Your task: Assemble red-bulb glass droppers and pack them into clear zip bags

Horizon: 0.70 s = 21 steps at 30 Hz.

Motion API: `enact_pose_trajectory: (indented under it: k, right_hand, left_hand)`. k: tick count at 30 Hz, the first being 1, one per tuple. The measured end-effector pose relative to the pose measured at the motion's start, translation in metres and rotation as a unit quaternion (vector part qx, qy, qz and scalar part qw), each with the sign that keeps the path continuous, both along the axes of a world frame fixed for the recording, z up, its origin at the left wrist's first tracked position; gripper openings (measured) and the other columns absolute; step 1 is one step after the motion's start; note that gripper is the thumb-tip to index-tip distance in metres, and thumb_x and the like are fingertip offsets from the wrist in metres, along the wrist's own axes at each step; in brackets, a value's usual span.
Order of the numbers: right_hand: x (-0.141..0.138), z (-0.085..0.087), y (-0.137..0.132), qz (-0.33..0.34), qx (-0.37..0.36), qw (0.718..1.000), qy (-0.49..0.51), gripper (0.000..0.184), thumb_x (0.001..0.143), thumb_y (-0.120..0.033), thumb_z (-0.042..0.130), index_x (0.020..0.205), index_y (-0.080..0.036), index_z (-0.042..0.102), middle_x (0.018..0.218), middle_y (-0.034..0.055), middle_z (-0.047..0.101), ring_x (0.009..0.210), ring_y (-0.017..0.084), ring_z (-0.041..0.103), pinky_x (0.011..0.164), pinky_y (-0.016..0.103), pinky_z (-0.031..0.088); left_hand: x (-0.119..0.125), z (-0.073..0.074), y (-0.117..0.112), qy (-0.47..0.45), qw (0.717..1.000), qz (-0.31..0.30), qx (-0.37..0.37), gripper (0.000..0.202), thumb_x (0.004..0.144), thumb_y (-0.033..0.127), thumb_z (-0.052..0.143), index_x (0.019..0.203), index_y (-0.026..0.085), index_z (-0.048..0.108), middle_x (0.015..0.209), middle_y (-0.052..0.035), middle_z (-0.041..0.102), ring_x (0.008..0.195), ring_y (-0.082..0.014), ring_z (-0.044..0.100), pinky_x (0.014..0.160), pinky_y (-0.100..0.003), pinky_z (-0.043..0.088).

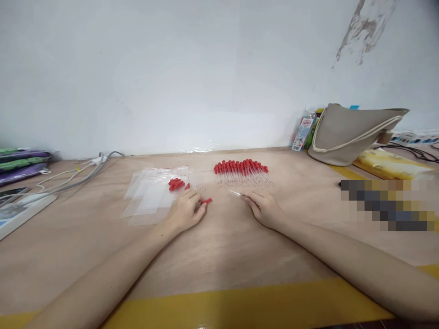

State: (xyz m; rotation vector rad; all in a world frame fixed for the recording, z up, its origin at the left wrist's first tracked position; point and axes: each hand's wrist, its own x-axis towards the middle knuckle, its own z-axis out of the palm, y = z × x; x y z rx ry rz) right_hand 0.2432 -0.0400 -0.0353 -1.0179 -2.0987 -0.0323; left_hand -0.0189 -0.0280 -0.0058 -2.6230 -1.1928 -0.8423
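My left hand (187, 211) is closed in a pinch on a red rubber dropper bulb (207, 200), which sticks out to the right of the fingertips. Between the fingers of my right hand (265, 209) is a thin clear dropper tube (235, 193), its end pointing left toward the bulb. The two pieces are apart. Behind my hands lies a row of droppers (242, 169) with red bulbs at the far end and clear stems toward me. A small pile of loose red bulbs (176, 184) rests beyond my left hand, with several clear tubes (199, 186) beside it.
Overlapping clear plastic bags (144, 205) lie under and left of the loose bulbs. Cables (85, 176) and purple-green packages (24, 165) are at the far left. A grey bag (353, 132), a carton (303, 132) and a yellow pack (391, 165) stand right, near the wall.
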Motion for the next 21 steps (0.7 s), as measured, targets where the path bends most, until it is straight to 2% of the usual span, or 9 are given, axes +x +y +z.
enact_pose_trajectory:
  k: [5, 8, 12, 16, 21]
  right_hand:
    - [-0.009, 0.003, 0.003, 0.026, -0.04, 0.999, 0.012, 0.015, 0.085, -0.02, 0.039, 0.089, -0.019, 0.054, 0.082, 0.006, 0.06, 0.076, 0.016, 0.056, 0.067, 0.028, 0.044]
    - [-0.014, 0.003, 0.003, 0.039, -0.061, 0.997, 0.005, 0.014, 0.085, -0.018, 0.038, 0.09, -0.018, 0.051, 0.082, 0.0056, 0.059, 0.075, 0.016, 0.055, 0.066, 0.028, 0.043]
    - [-0.018, 0.003, 0.002, 0.047, -0.076, 0.996, 0.005, 0.017, 0.086, -0.019, 0.037, 0.096, -0.018, 0.049, 0.087, 0.0063, 0.06, 0.079, 0.016, 0.055, 0.068, 0.028, 0.043]
    - [-0.021, 0.005, -0.001, 0.056, -0.096, 0.994, 0.003, 0.014, 0.086, -0.023, 0.039, 0.091, -0.018, 0.051, 0.081, 0.0048, 0.06, 0.074, 0.015, 0.055, 0.064, 0.027, 0.042]
    - [-0.024, 0.006, -0.003, 0.057, -0.091, 0.994, -0.001, 0.015, 0.087, -0.024, 0.038, 0.091, -0.018, 0.052, 0.083, 0.0049, 0.06, 0.076, 0.015, 0.054, 0.067, 0.027, 0.04]
  left_hand:
    - [0.006, -0.007, 0.0, -0.027, 0.998, -0.015, -0.054, 0.018, 0.078, 0.024, 0.05, 0.091, 0.017, 0.06, 0.086, -0.0052, 0.06, 0.078, -0.0177, 0.055, 0.072, -0.031, 0.044]
    - [0.008, -0.011, 0.007, -0.037, 0.997, -0.026, -0.069, 0.018, 0.082, 0.027, 0.05, 0.089, 0.02, 0.064, 0.095, -0.0045, 0.06, 0.086, -0.0177, 0.055, 0.078, -0.031, 0.043]
    - [0.014, -0.012, 0.006, -0.073, 0.993, -0.029, -0.082, 0.018, 0.084, 0.027, 0.048, 0.083, 0.019, 0.065, 0.09, -0.0041, 0.062, 0.083, -0.0169, 0.056, 0.077, -0.031, 0.043]
    - [0.021, -0.009, -0.005, -0.12, 0.982, -0.025, -0.141, 0.02, 0.085, 0.03, 0.046, 0.088, 0.018, 0.061, 0.082, -0.0023, 0.064, 0.074, -0.015, 0.058, 0.068, -0.027, 0.044]
    - [0.025, -0.01, -0.01, -0.166, 0.971, -0.023, -0.171, 0.02, 0.085, 0.03, 0.045, 0.091, 0.018, 0.059, 0.085, -0.0017, 0.065, 0.075, -0.0149, 0.059, 0.067, -0.026, 0.045]
